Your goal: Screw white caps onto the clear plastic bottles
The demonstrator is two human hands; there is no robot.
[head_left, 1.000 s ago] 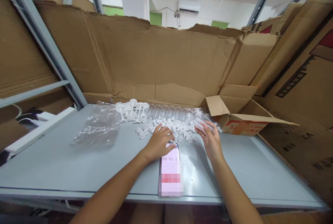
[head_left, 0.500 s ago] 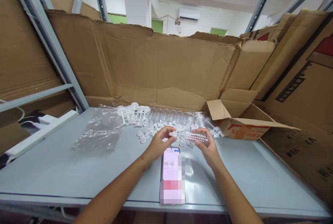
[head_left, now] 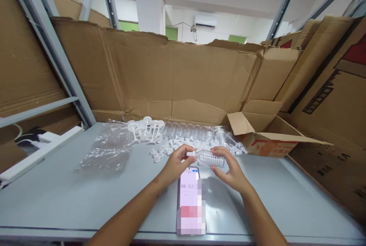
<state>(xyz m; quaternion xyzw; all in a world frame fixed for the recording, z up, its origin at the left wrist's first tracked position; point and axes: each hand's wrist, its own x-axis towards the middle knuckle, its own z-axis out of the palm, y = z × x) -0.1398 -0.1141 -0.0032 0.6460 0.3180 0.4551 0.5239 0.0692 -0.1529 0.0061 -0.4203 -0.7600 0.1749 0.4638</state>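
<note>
Between my hands lies a clear ribbed plastic bottle (head_left: 210, 158), held sideways above the table with its neck to the left. A white pointed cap (head_left: 191, 154) sits at the neck, pinched by the thumb and fingers of my left hand (head_left: 181, 160). My right hand (head_left: 230, 166) curves around the bottle's body near its base, thumb below and fingers above. Just behind the hands, many loose white caps (head_left: 167, 146) are scattered. A row of similar clear bottles (head_left: 183, 130) lies beyond them, with white flat-ended stemmed pieces (head_left: 147, 128) on the left.
A phone (head_left: 190, 196) showing a timer lies before my hands. A crumpled clear plastic bag (head_left: 105, 150) rests at left, and an open cardboard box (head_left: 271, 145) stands at right. Cardboard walls (head_left: 185, 74) enclose the table (head_left: 137, 200). At far left is a power strip (head_left: 42, 154).
The bottle and cap have come together at the neck as my right hand shifted its hold. My right fingers are more spread along the bottle. The view has tilted slightly upward.
</note>
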